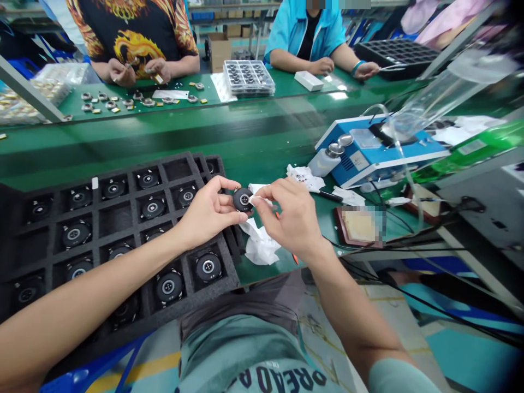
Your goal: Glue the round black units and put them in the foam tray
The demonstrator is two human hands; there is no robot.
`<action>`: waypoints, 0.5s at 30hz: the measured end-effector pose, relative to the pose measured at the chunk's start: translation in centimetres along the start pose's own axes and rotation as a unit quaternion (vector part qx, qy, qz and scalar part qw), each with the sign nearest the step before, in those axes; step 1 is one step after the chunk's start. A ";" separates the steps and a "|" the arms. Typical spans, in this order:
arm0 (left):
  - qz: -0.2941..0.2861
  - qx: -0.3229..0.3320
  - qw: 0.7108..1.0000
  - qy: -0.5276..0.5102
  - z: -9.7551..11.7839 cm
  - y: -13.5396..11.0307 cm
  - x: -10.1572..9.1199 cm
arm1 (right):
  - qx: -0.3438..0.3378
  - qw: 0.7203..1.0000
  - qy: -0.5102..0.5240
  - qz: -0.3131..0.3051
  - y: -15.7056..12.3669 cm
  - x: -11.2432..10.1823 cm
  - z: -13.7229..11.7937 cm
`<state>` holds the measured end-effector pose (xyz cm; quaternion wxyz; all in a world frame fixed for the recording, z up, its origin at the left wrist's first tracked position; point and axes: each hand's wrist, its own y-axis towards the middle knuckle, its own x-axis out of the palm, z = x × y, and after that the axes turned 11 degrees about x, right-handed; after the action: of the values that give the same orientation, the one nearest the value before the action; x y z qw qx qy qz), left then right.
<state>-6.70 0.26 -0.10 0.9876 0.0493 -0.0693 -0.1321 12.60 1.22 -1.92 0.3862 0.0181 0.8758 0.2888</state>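
Observation:
My left hand pinches a small round black part between thumb and fingers, just above the right edge of a black foam tray. My right hand is closed on a bit of white cloth and presses it against the face of the part. More crumpled white cloth lies on the green table under both hands. The tray's square pockets hold several similar round black parts; some pockets are bare.
A blue and white machine with a white bottle and tubing stands at the right. Cables run off the table's right edge. Across the table two people handle small parts; a clear tray of parts and a white box lie there.

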 end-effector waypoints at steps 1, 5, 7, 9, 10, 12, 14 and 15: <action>0.011 0.006 1.000 0.006 0.0 0.0 0.1 | 0.019 1.000 0.009 0.010 -0.2 0.3 -0.3; 0.051 0.035 0.997 0.035 0.2 -0.1 0.5 | 0.099 0.992 0.041 0.059 -0.4 1.8 -1.5; 0.070 0.043 0.996 0.047 0.2 -0.2 0.6 | 0.131 0.987 0.053 0.077 -0.2 2.5 -1.9; 0.085 0.048 0.994 0.051 0.2 -0.2 0.7 | 0.150 0.983 0.063 0.086 0.0 3.0 -2.2; 0.091 0.051 0.993 0.051 0.1 -0.3 0.7 | 0.157 0.981 0.069 0.088 -0.1 3.1 -2.3; 0.093 0.059 0.992 0.054 0.0 -0.4 0.8 | 0.169 0.978 0.077 0.091 -0.2 3.2 -2.5; 0.090 0.070 0.991 0.064 -0.1 -0.4 0.8 | 0.175 0.977 0.078 0.095 -0.3 3.3 -2.6; 0.089 0.074 0.991 0.071 -0.1 -0.5 0.8 | 0.174 0.977 0.078 0.098 -0.3 3.3 -2.6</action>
<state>-6.00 -0.41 -0.18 0.9914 0.1252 -0.0128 -0.0348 8.53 0.48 -2.90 0.2775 0.1486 0.9340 0.1687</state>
